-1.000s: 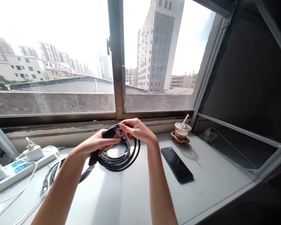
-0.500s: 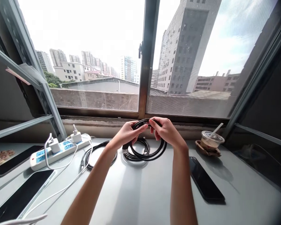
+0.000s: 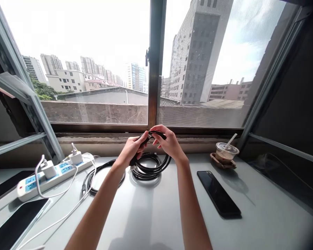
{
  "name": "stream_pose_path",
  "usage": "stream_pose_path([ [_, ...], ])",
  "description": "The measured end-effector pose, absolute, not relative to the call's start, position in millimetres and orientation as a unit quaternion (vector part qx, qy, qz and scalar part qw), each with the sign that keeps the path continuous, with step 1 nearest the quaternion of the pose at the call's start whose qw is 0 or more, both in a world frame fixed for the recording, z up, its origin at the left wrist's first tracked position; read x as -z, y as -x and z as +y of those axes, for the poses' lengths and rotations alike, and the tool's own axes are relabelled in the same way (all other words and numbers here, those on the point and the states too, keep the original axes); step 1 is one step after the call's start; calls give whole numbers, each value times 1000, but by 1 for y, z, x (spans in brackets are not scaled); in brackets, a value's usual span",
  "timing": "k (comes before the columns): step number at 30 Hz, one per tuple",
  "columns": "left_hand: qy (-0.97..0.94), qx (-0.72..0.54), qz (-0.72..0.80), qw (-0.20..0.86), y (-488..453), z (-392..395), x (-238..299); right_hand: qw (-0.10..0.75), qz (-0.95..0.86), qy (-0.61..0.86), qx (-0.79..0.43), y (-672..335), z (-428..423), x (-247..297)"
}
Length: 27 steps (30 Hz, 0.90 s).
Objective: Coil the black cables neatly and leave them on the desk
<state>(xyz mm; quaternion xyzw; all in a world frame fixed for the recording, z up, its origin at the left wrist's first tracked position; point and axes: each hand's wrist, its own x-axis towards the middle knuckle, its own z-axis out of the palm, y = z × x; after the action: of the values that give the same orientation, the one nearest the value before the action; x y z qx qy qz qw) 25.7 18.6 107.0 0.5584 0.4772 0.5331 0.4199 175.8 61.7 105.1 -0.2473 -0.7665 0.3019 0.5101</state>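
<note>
A coiled black cable point(image 3: 149, 167) is held up over the grey table point(image 3: 151, 215), its lower loops hanging near the surface. My left hand point(image 3: 132, 148) is closed round the coil's left side, near a black plug. My right hand point(image 3: 168, 142) pinches the top of the coil with closed fingers. Both hands meet just in front of the window frame. A second black cable coil point(image 3: 102, 174) lies flat on the table to the left of the held one.
A white power strip point(image 3: 52, 173) with white chargers and white leads lies at the left. A black phone point(image 3: 219, 193) lies at the right, with a plastic cup and straw point(image 3: 225, 152) behind it. Dark flat devices point(image 3: 14, 227) sit at the near left. Metal shelf frames flank both sides.
The view has swung round from the right and the hands now sit central. Both hands keep hold of the black coil, working its top loop closer together.
</note>
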Motion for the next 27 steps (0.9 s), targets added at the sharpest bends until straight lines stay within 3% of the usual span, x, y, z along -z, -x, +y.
stream_pose_path([
  [4,-535,-557,486,409,-24,21,-107,512,-787,304,-162,-179,57,-108],
  [7,-518,-605,497,345,-26,20,-108,488,-784,367,-109,-179,50,-111],
  [12,-542,-644,486,234,-40,16,-108,512,-768,353,-151,-169,44,-116],
  [27,-539,-631,494,259,-40,24,-103,560,-723,347,-207,-162,54,-115],
])
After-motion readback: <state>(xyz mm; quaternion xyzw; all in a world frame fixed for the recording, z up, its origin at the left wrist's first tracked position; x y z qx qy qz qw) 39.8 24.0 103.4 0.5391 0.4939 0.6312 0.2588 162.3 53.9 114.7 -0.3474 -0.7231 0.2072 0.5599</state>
